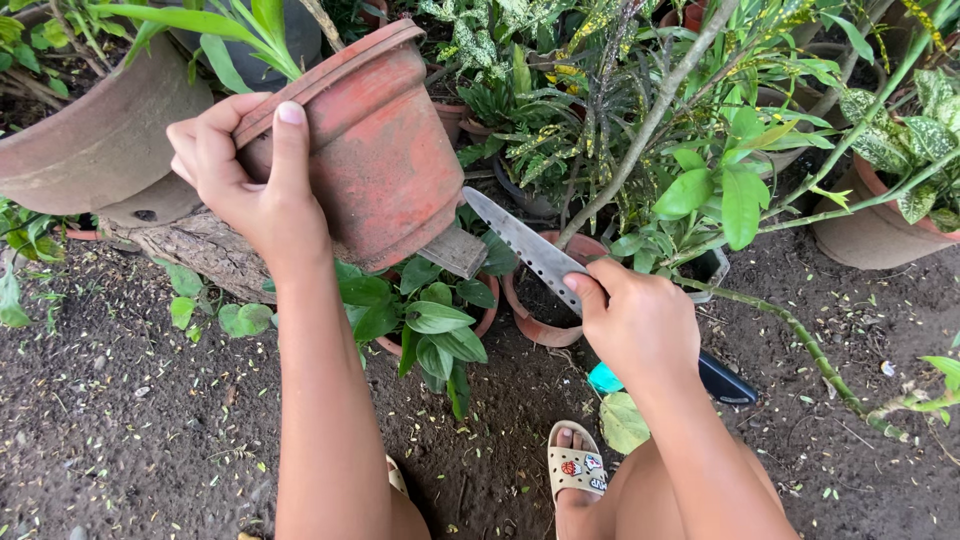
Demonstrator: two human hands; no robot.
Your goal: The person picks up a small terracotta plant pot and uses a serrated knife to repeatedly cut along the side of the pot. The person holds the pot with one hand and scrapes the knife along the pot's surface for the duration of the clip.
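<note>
My left hand [245,180] grips the rim of a terracotta pot [380,150], which is tilted toward me with long green leaves growing from it. My right hand [640,325] holds a knife [525,245] with a perforated silver blade and a black handle; the index finger lies along the blade's back. The blade tip points up-left, close beside the tilted pot's lower edge. Under the pot a small leafy plant [430,325] grows in a low clay pot.
A large grey-brown pot [100,140] stands at the upper left on a log [200,250]. Potted plants and a slanting woody stem [650,120] crowd the back. A broken clay rim [535,325] lies behind the knife. My sandalled foot [577,465] rests on dark soil.
</note>
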